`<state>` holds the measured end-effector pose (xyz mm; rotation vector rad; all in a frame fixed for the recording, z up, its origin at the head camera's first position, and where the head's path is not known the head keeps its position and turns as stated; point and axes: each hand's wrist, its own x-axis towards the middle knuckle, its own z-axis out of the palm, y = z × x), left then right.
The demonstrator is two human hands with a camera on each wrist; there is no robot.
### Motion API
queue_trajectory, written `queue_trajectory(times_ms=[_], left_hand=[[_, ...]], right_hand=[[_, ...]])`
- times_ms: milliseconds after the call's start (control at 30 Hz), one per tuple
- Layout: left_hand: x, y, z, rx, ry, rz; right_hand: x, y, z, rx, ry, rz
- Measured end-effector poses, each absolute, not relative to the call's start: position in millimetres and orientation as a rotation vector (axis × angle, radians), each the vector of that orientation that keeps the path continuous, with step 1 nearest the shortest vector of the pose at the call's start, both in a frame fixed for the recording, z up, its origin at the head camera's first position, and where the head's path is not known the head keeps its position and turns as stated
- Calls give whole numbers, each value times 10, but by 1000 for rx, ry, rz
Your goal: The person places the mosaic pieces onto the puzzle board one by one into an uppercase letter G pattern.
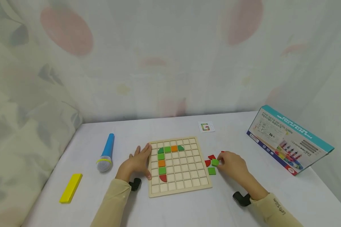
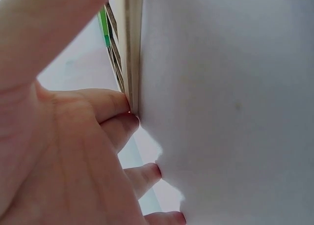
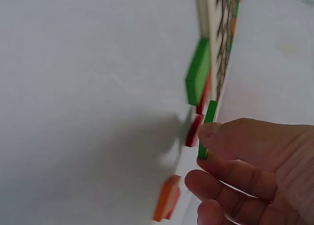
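A wooden grid board (image 1: 184,170) lies on the table, with green, orange and red tiles in several of its cells. My left hand (image 1: 136,163) touches the board's left edge with spread fingers; in the left wrist view the fingertips (image 2: 115,103) meet its side. Just off the right edge, my right hand (image 1: 233,165) pinches a green square tile (image 1: 215,162) between thumb and finger, held above the table in the right wrist view. Another green square tile (image 1: 212,171) lies beside the board, near red tiles (image 1: 207,163). An orange tile (image 3: 167,198) shows in the right wrist view.
A small pattern card (image 1: 206,126) lies behind the board. At the right stands a tilted toy box (image 1: 290,140). On the left are a blue toy microphone (image 1: 107,149) and a yellow block (image 1: 71,188). A curtain hangs behind the table.
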<state>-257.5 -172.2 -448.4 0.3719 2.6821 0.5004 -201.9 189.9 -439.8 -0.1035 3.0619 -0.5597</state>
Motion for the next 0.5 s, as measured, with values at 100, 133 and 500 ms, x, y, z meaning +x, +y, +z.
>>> queue_trajectory(times_ms=[100, 133, 500], left_hand=[[-2584, -1730, -4486, 381, 2686, 501], [-2588, -1732, -4487, 383, 2686, 502], [-2587, -1726, -4498, 381, 2676, 527]], right_hand=[[-2017, 1851, -4328, -135, 3082, -555], [-2014, 1815, -4312, -158, 3088, -556], [-1908, 945, -4398, -737, 3051, -519]])
